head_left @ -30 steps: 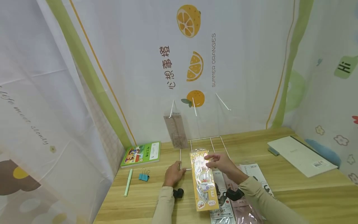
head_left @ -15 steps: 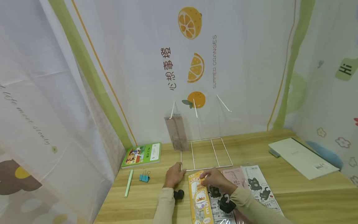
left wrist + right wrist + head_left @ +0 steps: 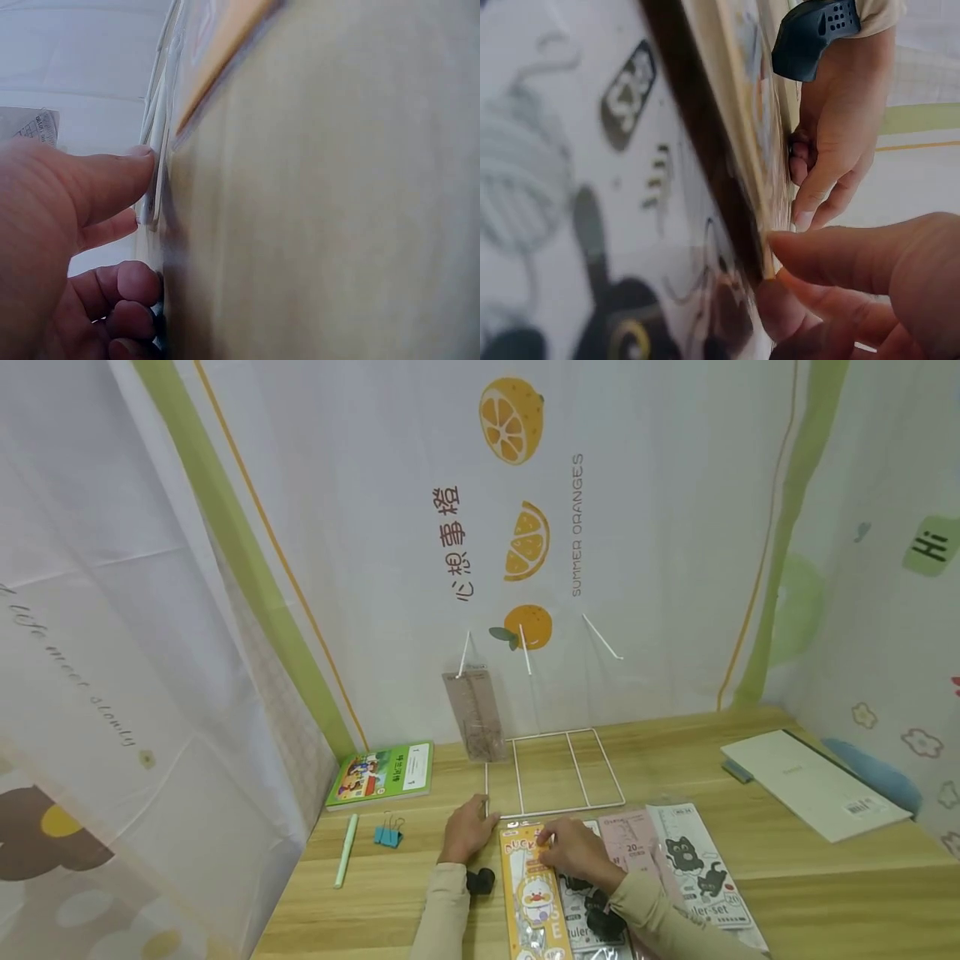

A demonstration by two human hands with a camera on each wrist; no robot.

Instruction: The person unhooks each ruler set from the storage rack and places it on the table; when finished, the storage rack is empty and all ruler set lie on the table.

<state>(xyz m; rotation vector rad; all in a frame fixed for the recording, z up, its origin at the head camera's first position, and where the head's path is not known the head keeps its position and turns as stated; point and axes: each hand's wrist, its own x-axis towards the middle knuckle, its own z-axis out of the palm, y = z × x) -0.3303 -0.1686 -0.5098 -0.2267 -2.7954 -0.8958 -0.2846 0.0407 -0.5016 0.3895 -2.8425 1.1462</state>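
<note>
My left hand is at the near left corner of a white wire rack. In the left wrist view its thumb and a finger pinch the rack's wire. My right hand pinches the upper right edge of a yellow ruler-set packet with a duck picture. The packet lies at the rack's near side, beside a black-cat ruler-set packet. The right wrist view shows thumb and fingertips at the yellow packet's edge. From the rack's left hook hangs a pinkish ruler packet.
A pink packet and another cat packet lie to the right. The rack's middle hook and right hook stick out. Left are a green book, a pale green pen and a blue binder clip. A notebook lies far right.
My right hand has brought the yellow packet down from a raised tilt to lie flat on the table, then slightly left. The left hand stays at the rack corner.
</note>
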